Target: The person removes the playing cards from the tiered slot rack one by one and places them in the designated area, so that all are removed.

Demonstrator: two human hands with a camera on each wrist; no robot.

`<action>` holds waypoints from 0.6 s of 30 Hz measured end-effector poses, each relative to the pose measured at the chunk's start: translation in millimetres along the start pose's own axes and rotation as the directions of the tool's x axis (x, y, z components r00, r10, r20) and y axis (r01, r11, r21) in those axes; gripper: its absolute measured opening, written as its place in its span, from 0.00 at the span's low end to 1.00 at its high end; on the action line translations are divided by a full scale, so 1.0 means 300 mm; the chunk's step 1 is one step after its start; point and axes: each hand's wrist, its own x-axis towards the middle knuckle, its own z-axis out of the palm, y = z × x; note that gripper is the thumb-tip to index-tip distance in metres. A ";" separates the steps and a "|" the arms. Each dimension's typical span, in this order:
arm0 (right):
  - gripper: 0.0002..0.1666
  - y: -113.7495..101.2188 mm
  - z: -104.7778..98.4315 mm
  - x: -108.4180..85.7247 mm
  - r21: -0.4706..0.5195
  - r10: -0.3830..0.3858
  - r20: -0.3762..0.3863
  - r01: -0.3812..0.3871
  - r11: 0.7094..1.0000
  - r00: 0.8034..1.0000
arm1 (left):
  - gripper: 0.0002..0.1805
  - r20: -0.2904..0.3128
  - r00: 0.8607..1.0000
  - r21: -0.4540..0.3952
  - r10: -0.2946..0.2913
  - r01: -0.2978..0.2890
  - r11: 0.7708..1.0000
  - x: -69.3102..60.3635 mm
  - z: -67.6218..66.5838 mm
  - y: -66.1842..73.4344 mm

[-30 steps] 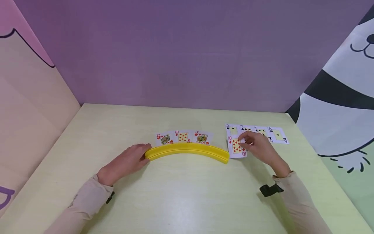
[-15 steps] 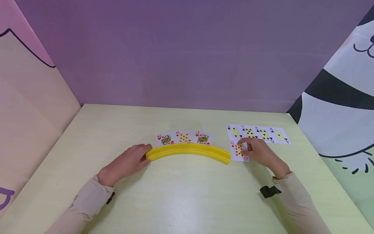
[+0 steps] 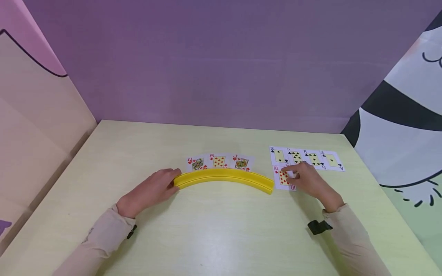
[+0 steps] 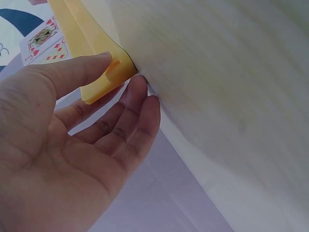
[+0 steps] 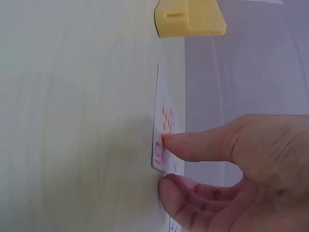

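My left hand (image 3: 150,193) grips the left end of a curved yellow playing card holder (image 3: 222,175), thumb on one side and fingers at the other. Three red playing cards stand in its slot: a queen (image 3: 197,163), an eight of diamonds (image 3: 218,161) and a jack (image 3: 242,163). My right hand (image 3: 309,184) is over the ten of diamonds (image 3: 279,183), which lies face up on the table beside the holder's right end. In the right wrist view its thumb (image 5: 193,146) touches the card's face, and the other fingertips are by the card's edge.
Behind the ten lies a row of black cards: a two (image 3: 278,155), a seven (image 3: 295,156), a five (image 3: 313,158) and an ace (image 3: 330,158). A purple wall (image 3: 214,65) bounds the table's (image 3: 214,230) back, with printed panels at both sides.
My right hand has lowered the ten of diamonds from over the two and seven onto the table, slightly nearer to me. My left hand stays on the holder.
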 end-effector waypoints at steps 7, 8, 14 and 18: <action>0.19 -0.007 0.001 -0.007 -0.017 0.012 -0.008 -0.012 1.000 1.000 | 0.09 -0.002 1.000 -0.006 -0.009 0.009 1.000 0.004 0.003 0.002; 0.20 -0.011 -0.001 -0.009 -0.022 0.008 -0.017 -0.008 1.000 1.000 | 0.08 0.000 1.000 -0.006 -0.009 0.009 1.000 0.005 0.004 0.003; 0.21 -0.071 -0.024 -0.026 -0.015 -0.066 -0.130 0.064 0.998 0.989 | 0.08 -0.003 1.000 -0.003 -0.004 0.003 1.000 0.003 0.008 0.007; 0.21 -0.133 -0.038 -0.016 0.013 -0.136 -0.185 0.140 0.990 0.973 | 0.09 -0.008 1.000 -0.005 -0.018 0.018 1.000 0.002 0.002 0.006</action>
